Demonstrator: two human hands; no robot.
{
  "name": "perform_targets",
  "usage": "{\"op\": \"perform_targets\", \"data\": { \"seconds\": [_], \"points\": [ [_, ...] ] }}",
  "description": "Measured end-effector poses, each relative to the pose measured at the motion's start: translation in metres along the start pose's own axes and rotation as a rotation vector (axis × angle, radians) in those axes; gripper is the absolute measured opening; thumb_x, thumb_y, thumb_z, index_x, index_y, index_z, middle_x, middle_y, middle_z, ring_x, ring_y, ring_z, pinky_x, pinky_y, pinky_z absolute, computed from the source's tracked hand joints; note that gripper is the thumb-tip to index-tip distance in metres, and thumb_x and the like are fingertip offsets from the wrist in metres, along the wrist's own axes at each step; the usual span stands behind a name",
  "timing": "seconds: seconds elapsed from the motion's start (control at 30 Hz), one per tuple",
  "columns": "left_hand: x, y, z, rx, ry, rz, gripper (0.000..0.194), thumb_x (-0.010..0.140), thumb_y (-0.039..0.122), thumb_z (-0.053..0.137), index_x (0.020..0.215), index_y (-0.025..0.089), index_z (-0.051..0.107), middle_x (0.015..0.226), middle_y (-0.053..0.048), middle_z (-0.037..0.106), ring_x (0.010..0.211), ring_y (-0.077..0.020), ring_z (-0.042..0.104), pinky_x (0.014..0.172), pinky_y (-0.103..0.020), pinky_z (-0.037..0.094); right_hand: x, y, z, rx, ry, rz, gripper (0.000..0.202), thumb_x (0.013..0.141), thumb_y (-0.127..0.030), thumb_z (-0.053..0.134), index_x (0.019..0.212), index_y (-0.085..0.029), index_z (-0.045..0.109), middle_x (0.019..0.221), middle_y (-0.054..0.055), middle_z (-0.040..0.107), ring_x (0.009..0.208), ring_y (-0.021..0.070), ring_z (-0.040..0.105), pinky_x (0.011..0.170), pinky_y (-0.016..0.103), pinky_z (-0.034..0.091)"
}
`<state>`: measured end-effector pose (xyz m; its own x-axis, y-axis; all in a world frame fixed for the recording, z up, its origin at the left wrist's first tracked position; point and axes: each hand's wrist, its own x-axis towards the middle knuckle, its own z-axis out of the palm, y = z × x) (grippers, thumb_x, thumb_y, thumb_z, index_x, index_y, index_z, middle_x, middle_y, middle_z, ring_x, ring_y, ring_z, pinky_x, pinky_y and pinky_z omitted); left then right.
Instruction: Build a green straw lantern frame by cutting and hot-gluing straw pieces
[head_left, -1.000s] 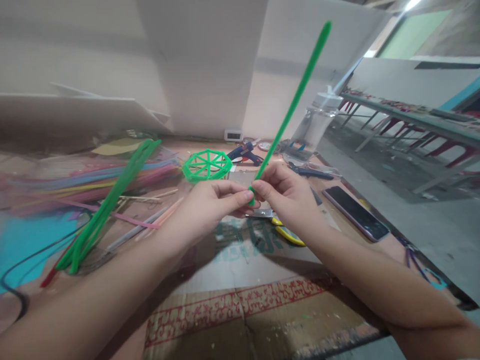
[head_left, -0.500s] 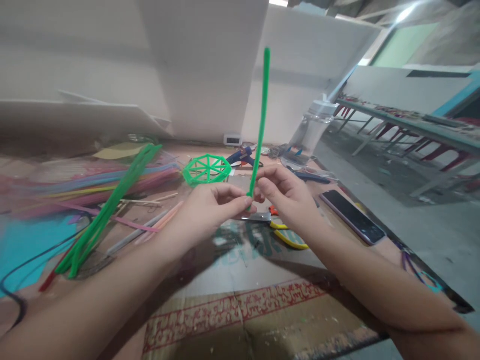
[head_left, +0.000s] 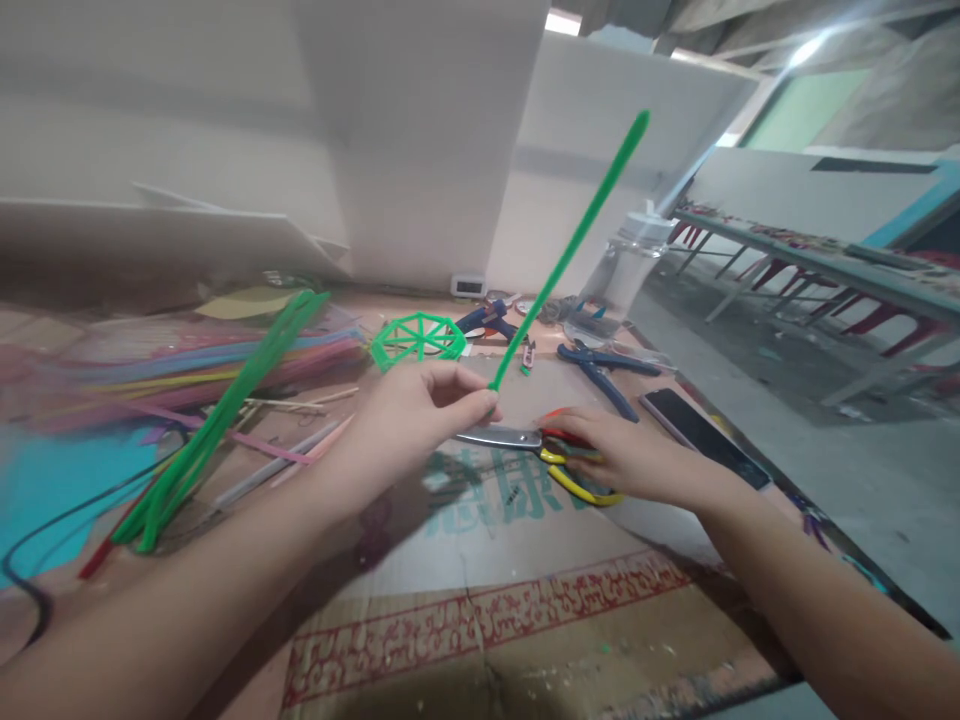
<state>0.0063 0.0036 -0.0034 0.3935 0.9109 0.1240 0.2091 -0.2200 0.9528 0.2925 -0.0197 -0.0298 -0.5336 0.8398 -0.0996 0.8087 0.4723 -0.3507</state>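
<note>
A green pipe cleaner (head_left: pixel 579 232) is pinched near its lower end between the thumb and forefinger of the left hand (head_left: pixel 427 405); its long axis climbs from that pinch up and to the right, the far tip free in the air; a small knob or bend shows just at the fingertips. The scissors (head_left: pixel 499 438) lie below it on the lettered surface, blades running left toward the left hand, which hides their tip, and yellow and orange handles on the right; the right hand (head_left: pixel 615 450) is the nearer one to those handles, its fingers over the orange one, though I cannot tell whether they have closed on it; the pipe cleaner's upper length leans over to that same side, well above the right hand.

Beyond, a green spoked octagon (head_left: pixel 420 340) lies past the left hand, with a blue glue gun (head_left: pixel 484 318) beside it; blue-handled pliers (head_left: pixel 600 375) and a phone (head_left: pixel 705 435) are to the right, a clear bottle (head_left: pixel 619 275) behind; a bundle of green pipe cleaners (head_left: pixel 232 410) slants on the left.
</note>
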Motion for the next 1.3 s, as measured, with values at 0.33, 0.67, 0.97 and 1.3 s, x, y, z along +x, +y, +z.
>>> {"op": "perform_targets", "data": {
  "seconds": [0.33, 0.67, 0.97, 1.3],
  "points": [
    [0.001, 0.002, -0.007, 0.028, -0.007, -0.039, 0.022, 0.085, 0.041, 0.073, 0.079, 0.02, 0.074, 0.081, -0.003, 0.08, 0.079, -0.0193, 0.074, 0.076, -0.031, 0.056, 0.002, -0.001, 0.023, -0.143, 0.056, 0.009, 0.068, 0.084, -0.006, 0.055, 0.151, -0.016, 0.051, 0.121, 0.016, 0.06, 0.095, 0.0234, 0.066, 0.085, 0.036, 0.054],
    [-0.006, 0.022, -0.02, -0.001, -0.067, -0.016, 0.015, 0.081, 0.035, 0.076, 0.072, 0.023, 0.073, 0.073, -0.002, 0.079, 0.072, -0.0192, 0.074, 0.071, -0.029, 0.059, -0.009, 0.0, -0.005, 0.105, 0.225, 0.062, 0.026, 0.097, -0.034, 0.06, 0.118, -0.022, 0.068, 0.098, 0.007, 0.073, 0.083, 0.0234, 0.065, 0.074, 0.034, 0.051],
    [-0.004, 0.008, -0.016, 0.097, -0.051, -0.016, 0.019, 0.084, 0.041, 0.073, 0.077, 0.023, 0.077, 0.077, -0.002, 0.08, 0.077, -0.0195, 0.075, 0.07, -0.029, 0.054, -0.012, -0.027, -0.008, 0.312, 0.259, 0.061, 0.056, 0.08, -0.06, 0.077, 0.112, -0.017, 0.064, 0.084, 0.003, 0.061, 0.072, 0.0203, 0.055, 0.064, 0.032, 0.046],
    [0.001, -0.002, -0.007, 0.041, -0.106, -0.104, 0.014, 0.08, 0.035, 0.074, 0.082, 0.022, 0.079, 0.078, -0.002, 0.081, 0.082, -0.0218, 0.077, 0.076, -0.031, 0.056, -0.009, -0.039, -0.002, 0.37, 0.156, 0.091, 0.055, 0.083, -0.072, 0.07, 0.097, -0.02, 0.064, 0.083, 0.002, 0.059, 0.073, 0.0188, 0.05, 0.064, 0.03, 0.038]
  ]
}}
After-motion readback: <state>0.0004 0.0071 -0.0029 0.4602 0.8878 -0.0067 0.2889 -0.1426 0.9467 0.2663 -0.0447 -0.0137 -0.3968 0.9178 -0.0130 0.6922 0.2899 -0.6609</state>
